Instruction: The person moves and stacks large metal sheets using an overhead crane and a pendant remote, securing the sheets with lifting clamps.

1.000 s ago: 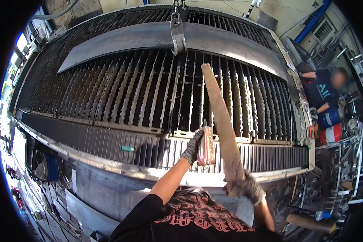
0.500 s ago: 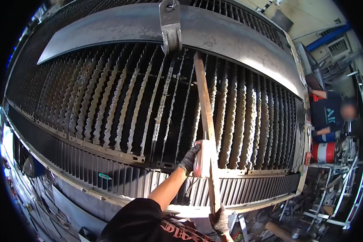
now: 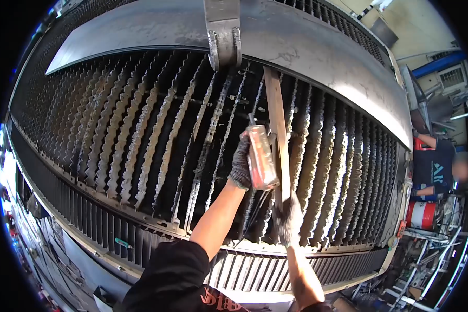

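My left hand (image 3: 241, 162), in a dark knitted glove, is closed around a boxy red handheld device (image 3: 262, 161) with a pale casing and a short stub on top. Its exact kind is not clear. My gloved right hand (image 3: 288, 221) grips the near end of a long wooden bar (image 3: 277, 114). The bar runs forward over the slats, and its far end meets the near edge of a large curved-looking steel plate (image 3: 135, 31); whether it goes under the plate is hidden. Above the plate's edge hangs a metal lifting bracket (image 3: 223, 39) with a rounded lower end.
Jagged, slag-crusted metal slats (image 3: 164, 119) fill the cutting bed beneath my hands. A bed frame rail (image 3: 156, 223) runs along the near side. A co-worker (image 3: 434, 164) stands at the right beside a red-and-white drum (image 3: 420, 215) and metal racks. A small green object (image 3: 123, 243) lies near the front.
Both hands have moved forward over the slats, the right one markedly. Less of the wooden bar shows in front of the plate. The device is now tilted, and the view has shifted forward.
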### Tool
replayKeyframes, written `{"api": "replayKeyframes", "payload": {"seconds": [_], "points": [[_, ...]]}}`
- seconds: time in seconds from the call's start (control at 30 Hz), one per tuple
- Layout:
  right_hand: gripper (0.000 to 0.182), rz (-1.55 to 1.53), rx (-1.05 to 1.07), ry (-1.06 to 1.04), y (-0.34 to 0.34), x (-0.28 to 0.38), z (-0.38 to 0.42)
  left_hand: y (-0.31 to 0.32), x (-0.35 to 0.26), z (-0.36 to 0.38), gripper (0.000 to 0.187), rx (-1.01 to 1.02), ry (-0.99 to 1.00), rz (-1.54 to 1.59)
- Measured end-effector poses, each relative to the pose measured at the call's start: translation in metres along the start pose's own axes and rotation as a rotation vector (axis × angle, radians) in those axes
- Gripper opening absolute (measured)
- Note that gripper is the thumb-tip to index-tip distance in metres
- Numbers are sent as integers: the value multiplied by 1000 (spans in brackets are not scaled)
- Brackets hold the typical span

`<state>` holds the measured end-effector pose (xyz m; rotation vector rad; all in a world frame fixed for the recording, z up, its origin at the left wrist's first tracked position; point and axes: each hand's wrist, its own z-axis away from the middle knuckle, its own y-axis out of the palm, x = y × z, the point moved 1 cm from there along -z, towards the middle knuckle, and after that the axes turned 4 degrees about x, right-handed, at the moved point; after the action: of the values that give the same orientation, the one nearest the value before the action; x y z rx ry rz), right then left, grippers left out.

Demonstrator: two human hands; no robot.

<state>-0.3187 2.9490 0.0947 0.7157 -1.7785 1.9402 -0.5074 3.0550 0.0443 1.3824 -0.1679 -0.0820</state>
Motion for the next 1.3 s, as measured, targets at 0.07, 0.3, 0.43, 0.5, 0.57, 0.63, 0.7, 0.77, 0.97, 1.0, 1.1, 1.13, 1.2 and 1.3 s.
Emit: {"api": "replayKeyframes", "payload": {"seconds": [0.07, 0.3, 0.43, 0.5, 0.57, 0.63, 0.7, 0.77, 0.97, 1.0, 1.1, 1.13, 1.2, 1.3], "points": [[60, -12, -112, -197, 30, -24, -48, -6, 1, 20, 42, 122, 12, 53], [63, 169, -64, -135, 37, -25, -77, -47, 4, 145, 48, -174, 71, 51], [62, 144, -38, -104, 29, -21, -84, -62, 6, 202, 45, -393, 37, 8], [64, -29, 4, -70, 38, -13, -82, -52, 3, 224, 44, -475, -41, -21], [67, 84, 88, 15, 39, 8, -76, -47, 1, 243, 46, -487, -107, -21], [65, 170, 32, 38, 47, 20, -70, -69, -7, 264, 51, -478, -133, -102], [65, 115, 10, -23, 45, 28, -70, -58, -11, 279, 52, -532, -59, -165], [63, 155, 53, 29, 34, 35, -71, -52, -13, 288, 49, -521, -11, -168], [50, 257, 0, 127, 42, 40, -68, -52, -18, 295, 52, -531, 90, -156], [49, 224, 17, 137, 40, 40, -70, -42, -17, 297, 52, -546, 125, -184], [52, 285, -18, 116, 38, 48, -67, -40, -23, 306, 54, -613, 189, -262], [54, 322, -1, 130, 34, 51, -67, -42, -24, 309, 57, -630, 189, -309], [54, 301, 40, 144, 24, 57, -69, -45, -26, 310, 57, -598, 163, -282], [54, 283, 65, 154, 34, 52, -70, -42, -28, 311, 57, -549, 163, -249]]}}
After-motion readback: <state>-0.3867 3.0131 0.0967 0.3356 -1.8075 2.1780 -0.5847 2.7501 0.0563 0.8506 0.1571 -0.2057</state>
